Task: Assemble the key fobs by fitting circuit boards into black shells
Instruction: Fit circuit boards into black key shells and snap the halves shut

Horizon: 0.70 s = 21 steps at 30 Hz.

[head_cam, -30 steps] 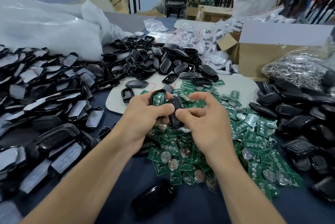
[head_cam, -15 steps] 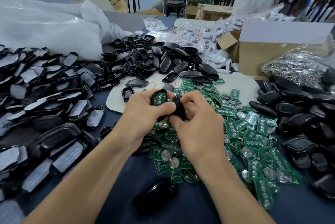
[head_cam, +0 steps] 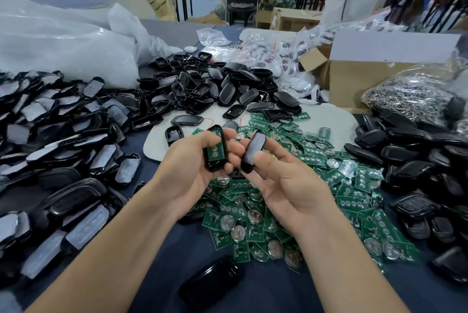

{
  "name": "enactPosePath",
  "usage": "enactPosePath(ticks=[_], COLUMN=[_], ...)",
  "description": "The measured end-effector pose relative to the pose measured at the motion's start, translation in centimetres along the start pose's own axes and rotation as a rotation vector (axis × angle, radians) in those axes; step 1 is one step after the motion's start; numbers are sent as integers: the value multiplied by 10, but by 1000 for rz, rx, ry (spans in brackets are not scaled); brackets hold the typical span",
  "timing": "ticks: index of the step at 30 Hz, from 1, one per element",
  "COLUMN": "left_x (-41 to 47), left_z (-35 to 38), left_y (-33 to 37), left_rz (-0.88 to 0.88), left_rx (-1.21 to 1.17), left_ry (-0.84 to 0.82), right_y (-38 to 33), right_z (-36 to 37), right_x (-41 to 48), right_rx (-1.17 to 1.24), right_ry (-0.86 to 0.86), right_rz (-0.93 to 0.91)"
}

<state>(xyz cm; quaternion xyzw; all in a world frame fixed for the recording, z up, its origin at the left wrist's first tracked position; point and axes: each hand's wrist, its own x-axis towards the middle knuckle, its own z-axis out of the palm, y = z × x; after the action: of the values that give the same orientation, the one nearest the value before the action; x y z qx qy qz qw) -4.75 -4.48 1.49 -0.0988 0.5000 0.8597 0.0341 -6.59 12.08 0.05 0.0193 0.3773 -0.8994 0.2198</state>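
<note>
Head view showed the left hand (head_cam: 190, 171) with its grip curled round an open black shell (head_cam: 214, 165), a green circuit board (head_cam: 215, 152) seated inside it. Just beside it, the right hand (head_cam: 286, 181) pinched a second shell half (head_cam: 254, 152) between thumb and fingers, tilted. Both were held above the heap of loose boards (head_cam: 329, 186) on the dark worktop (head_cam: 266, 290), with piles of black shells (head_cam: 63, 148) on either side.
</note>
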Motion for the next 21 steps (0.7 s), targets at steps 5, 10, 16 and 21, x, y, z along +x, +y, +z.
enactPosePath(ticks=[5,10,16,21], left_x=[0,1,1,-1], left_z=[-2,-1,1,5], left_y=[-1,-5,-7,-8], left_rz=[68,138,162,189], left_rx=[166,497,468,474], left_ry=[84,106,159,172], right_y=[-1,-3,-2,6], right_z=[-4,-4,-3,0], right_x=[1,2,2,2], right_rx=[74,-76,-193,-357], right_ry=[-61,-24,27,68], right_rz=[34,31,-29,-90])
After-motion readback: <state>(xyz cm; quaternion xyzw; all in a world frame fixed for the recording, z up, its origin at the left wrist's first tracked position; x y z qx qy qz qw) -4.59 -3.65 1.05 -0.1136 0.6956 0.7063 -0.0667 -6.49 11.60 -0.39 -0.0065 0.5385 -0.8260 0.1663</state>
